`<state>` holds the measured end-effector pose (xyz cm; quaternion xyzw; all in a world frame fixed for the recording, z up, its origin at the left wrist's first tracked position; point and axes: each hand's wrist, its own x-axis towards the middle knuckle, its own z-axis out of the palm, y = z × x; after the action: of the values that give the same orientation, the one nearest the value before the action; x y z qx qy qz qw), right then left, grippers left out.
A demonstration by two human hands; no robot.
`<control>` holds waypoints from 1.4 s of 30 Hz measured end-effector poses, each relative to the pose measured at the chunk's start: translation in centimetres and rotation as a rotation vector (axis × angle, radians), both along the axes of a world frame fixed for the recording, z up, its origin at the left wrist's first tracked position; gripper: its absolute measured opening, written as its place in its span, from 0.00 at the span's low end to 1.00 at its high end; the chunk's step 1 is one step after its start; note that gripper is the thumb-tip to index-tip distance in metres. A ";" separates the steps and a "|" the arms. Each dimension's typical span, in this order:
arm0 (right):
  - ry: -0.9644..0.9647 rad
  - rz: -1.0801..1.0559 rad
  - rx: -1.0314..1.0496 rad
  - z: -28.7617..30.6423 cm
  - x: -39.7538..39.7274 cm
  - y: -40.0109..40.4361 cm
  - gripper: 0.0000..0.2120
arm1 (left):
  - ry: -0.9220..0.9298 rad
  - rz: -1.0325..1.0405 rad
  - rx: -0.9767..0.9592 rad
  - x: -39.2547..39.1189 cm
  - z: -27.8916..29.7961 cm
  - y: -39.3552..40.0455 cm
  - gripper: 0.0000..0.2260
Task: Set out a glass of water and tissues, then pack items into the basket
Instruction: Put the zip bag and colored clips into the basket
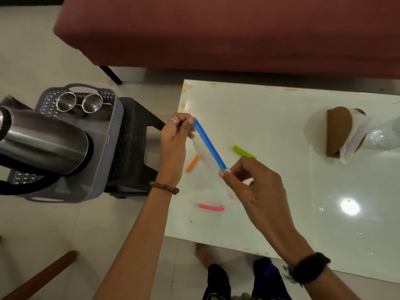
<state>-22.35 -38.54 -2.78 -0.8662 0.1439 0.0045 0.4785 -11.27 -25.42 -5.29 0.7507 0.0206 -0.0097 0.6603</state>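
So both hands are up over the left end of the white desk (281, 118), holding a long blue sealing clip (209, 144) between them. The left hand (173, 146) has its grip pinching the far end of the clip, and the right hand (255, 187) has its grip pinching the near end, so the clip hangs slanted above the desk, not touching it.

Loose on the desk near that left edge: an orange clip (192, 163), a pink clip (212, 207) closer to the near edge, and a green clip (244, 152) partly behind the right hand. Toward the right edge there's a brown tissue holder (337, 132) with white tissues (357, 135) sticking out, and a clear glass (385, 135) just beside it.

The grey basket (112, 148) sits on a dark stool (134, 135) left of the desk. Inside are two steel cups (79, 102) at the far end and a steel kettle (43, 141) lying across it.
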 end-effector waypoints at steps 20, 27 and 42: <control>0.197 0.347 0.416 -2.5 1.7 -1.1 0.18 | 0.404 0.219 -0.245 1.7 2.9 4.9 0.09; 0.123 0.405 0.382 -1.2 5.9 0.1 0.16 | 0.446 0.419 -0.166 -1.0 -0.1 9.1 0.16; -0.114 0.588 0.339 0.8 16.3 11.4 0.13 | 0.323 0.631 -0.761 0.5 -3.0 14.3 0.25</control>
<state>-6.06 -27.18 -2.00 -0.7777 -0.1415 0.1178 0.6010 -10.73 -11.12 -8.32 0.4038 0.3427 0.0674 0.8456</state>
